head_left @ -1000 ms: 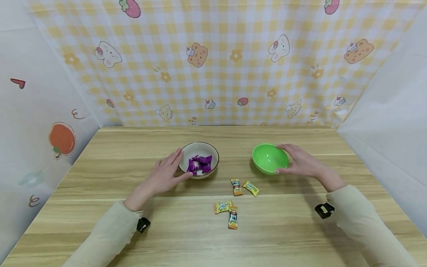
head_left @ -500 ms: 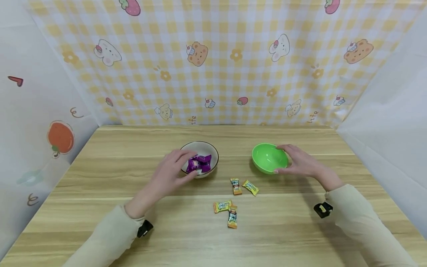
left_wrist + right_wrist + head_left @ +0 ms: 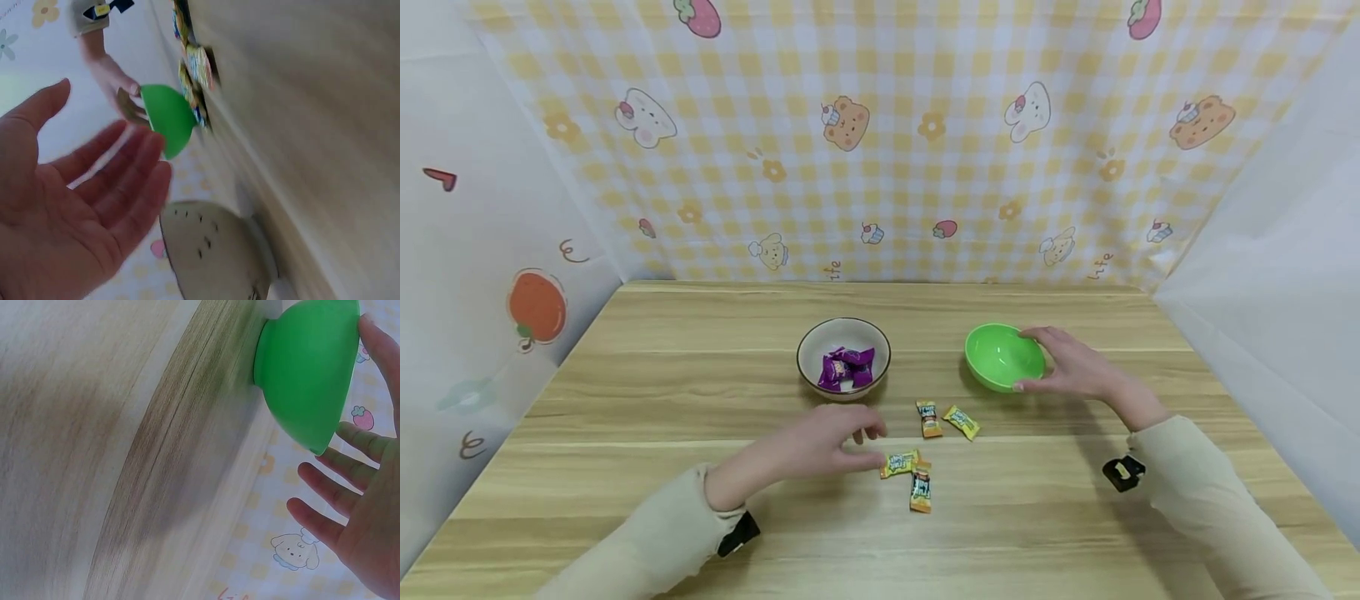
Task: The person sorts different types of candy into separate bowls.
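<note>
My left hand (image 3: 831,440) hovers low over the table, fingers relaxed, thumb tip right at a yellow wrapped candy (image 3: 898,464). Nothing is in its palm in the left wrist view. Partly beneath that candy's right end in the head view lies an orange-ended candy (image 3: 921,487). Farther back are another orange-ended candy (image 3: 929,419) and a small yellow candy (image 3: 962,422). My right hand (image 3: 1071,364) rests at the right side of a green bowl (image 3: 1000,354), thumb and fingertips at its rim, the other fingers spread loosely in the right wrist view.
A cream bowl (image 3: 806,362) with a dark rim stands behind my left hand, several purple-wrapped candies (image 3: 847,368) inside. The wooden table (image 3: 700,333) ends at a yellow checked cloth (image 3: 887,167). White sheets hang at both sides.
My left hand has left the rim of the cream bowl and come forward and right to the front candies. The right hand stays at the green bowl.
</note>
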Available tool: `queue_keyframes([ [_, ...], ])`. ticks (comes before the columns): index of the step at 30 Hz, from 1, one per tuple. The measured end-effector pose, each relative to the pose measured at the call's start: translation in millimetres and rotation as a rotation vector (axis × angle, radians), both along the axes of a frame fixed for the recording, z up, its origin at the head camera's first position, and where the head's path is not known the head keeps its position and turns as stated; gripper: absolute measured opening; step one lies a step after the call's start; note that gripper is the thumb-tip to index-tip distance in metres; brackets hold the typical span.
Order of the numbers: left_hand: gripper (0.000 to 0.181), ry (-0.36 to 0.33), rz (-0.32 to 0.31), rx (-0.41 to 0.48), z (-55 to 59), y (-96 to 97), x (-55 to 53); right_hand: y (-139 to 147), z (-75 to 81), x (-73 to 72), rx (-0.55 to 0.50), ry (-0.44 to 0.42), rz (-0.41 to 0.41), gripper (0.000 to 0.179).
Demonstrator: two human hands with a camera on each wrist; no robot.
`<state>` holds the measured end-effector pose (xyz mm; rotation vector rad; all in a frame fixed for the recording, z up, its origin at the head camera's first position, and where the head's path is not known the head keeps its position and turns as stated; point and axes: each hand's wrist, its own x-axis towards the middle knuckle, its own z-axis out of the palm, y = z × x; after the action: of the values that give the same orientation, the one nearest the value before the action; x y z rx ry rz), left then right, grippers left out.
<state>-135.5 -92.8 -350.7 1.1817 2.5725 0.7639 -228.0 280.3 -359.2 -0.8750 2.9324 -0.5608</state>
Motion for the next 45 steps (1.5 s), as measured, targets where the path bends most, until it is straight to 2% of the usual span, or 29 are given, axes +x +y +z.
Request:
queue_keyframes([
  [2, 0.039, -0.092, 0.035, 0.001, -5.0, 3.4, 1.4, -1, -0.7, 0.5, 0.000, 0.000, 0.000, 0.088],
  [5, 0.039, -0.145, 0.088, 0.011, -13.3, 9.3, 2.9, -1, -1.5, 1.4, 0.000, 0.004, -0.002, 0.089],
  [8, 0.039, -0.118, 0.128, -0.003, -20.8, 15.2, 4.0, -1, -1.5, 2.4, -0.002, 0.012, 0.000, 0.088],
  [13, 0.043, -0.029, 0.159, -0.081, -30.7, 23.9, 4.5, -1, -1.3, 3.1, -0.003, 0.020, 0.008, 0.087],
  [17, 0.044, -0.018, 0.179, -0.104, -35.7, 29.9, 1.7, -1, -0.3, 3.0, 0.001, 0.021, 0.003, 0.087],
  [25, 0.034, -0.097, 0.167, -0.027, -43.4, 38.0, -10.8, -1, 0.6, 2.5, 0.013, 0.027, -0.007, 0.086],
  [30, 0.030, -0.132, 0.133, -0.005, -43.1, 40.3, -11.1, -2, 1.5, 2.8, 0.012, 0.024, -0.009, 0.085],
  [40, 0.021, -0.107, 0.073, -0.007, -42.6, 39.4, -7.5, -2, 1.5, 3.0, 0.011, 0.023, -0.006, 0.085],
  [45, 0.016, -0.107, 0.068, 0.011, -43.6, 38.6, -7.6, -2, 1.9, 2.9, 0.010, 0.020, -0.005, 0.085],
])
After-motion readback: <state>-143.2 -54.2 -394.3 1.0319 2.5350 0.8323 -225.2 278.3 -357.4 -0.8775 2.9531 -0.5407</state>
